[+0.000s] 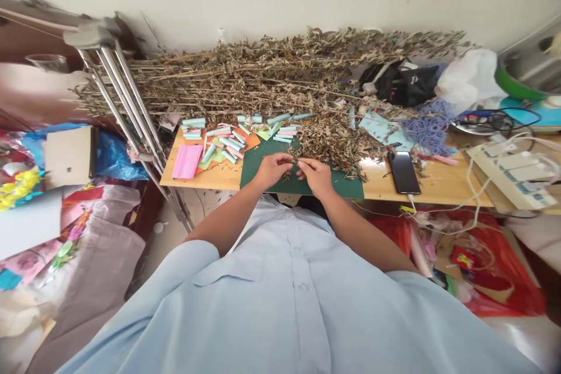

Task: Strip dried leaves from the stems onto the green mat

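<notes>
Here both hands are brought close together over the green mat [350, 186], low at the front edge of the wooden table [379, 187]. The left hand [272, 170] is held narrow, its thumb and forefinger pinched together; the right hand [316, 176] is pinched just as narrowly, facing it, the fingertips nearly meeting. A brown scrap can be seen at the fingertips, too small to be made out, and by which hand it is gripped cannot be told.

Just behind the hands, dried leaves [331, 140] are heaped on the mat and spilled past its right edge. Behind them, long dried stems [245, 85] are stretched along the wall side of the table. Over on the left, blue and pink paper rolls [232, 143] are scattered, some laid on orange and green sheets, with a pink paper stack [187, 162] placed near the table's left end. Metal poles [127, 96] are leaned beside that end.

And on the right, a black phone [404, 173] is laid flat, plugged into a white cable [412, 201]. Behind it, a pale blue sheet [383, 128] is partly covered by leaf bits, and purple yarn [432, 128] is bunched beside it. Farther right, a white power strip [511, 175] is set down, with cords strung around it.
</notes>
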